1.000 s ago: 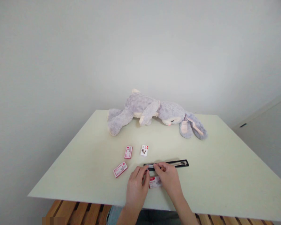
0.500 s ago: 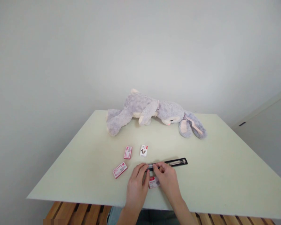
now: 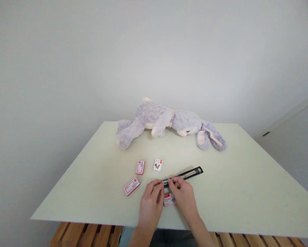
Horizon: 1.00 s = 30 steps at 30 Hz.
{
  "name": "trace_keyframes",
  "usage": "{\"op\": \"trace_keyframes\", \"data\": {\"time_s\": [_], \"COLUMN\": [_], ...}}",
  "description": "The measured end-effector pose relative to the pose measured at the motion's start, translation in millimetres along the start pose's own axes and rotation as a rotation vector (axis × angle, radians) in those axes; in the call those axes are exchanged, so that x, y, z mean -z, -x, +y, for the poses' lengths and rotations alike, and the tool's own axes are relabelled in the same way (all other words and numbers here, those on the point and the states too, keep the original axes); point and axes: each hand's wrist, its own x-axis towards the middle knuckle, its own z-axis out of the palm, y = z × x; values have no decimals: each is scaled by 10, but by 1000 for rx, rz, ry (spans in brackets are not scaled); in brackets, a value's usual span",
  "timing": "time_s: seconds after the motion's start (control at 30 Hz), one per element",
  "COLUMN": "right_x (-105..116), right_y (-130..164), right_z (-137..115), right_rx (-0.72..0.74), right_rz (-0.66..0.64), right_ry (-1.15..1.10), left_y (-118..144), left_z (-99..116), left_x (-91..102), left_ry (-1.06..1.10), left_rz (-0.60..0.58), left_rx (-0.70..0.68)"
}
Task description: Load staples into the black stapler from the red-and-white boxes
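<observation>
Now both hands meet at the near edge of the pale green surface point(image 3: 246, 192). The left hand point(image 3: 150, 202) has its fingers bent in, and the tips pinch the near end of a long black strip point(image 3: 186, 174). The right hand point(image 3: 183, 197) pinches the same strip just beside the left one, with thumb and fingers closed on it. So both hands hold the strip, close together. The strip runs off to the right and away, tilted, with its far end by the middle of the surface. Something thin and silver lies along the strip, but it is too small to tell what it is.

Under the hands, partly hidden, lies a little red and white box point(image 3: 168, 199). It rests flat on the surface, and the right hand is over it.

To the left of the hands lies a second box point(image 3: 131, 187), turned at a slant. Farther back sit two more: a third box point(image 3: 140, 167) in red and white, and a white box point(image 3: 157, 165) with a dark picture, just beside it.

At the far side a grey bunny toy point(image 3: 166, 121) lies on its side, with its long ears to the right. Below the near edge, brown wood slats point(image 3: 92, 235) show.
</observation>
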Motion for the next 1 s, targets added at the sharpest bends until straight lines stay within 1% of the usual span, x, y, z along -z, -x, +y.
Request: {"op": "trace_keyframes", "data": {"time_s": [0.1, 0.27, 0.67, 0.83, 1.0], "right_x": [8, -7, -43, -62, -72], "right_y": [-6, -21, -35, -52, -66], "right_z": [2, -4, 29, 41, 23], "right_rx": [-12, -73, -111, -144, -153], "right_rz": [-10, 25, 37, -6, -63], "right_ry": [-27, -49, -124, -207, -275], "left_y": [-14, -9, 62, 51, 13], "left_z": [-3, -8, -69, -40, 13], "left_x": [-7, -6, -20, -9, 6], "left_ry": [3, 17, 15, 27, 62], "left_rz": [2, -12, -23, -28, -4], "left_rx": [5, 8, -20, -9, 38]}}
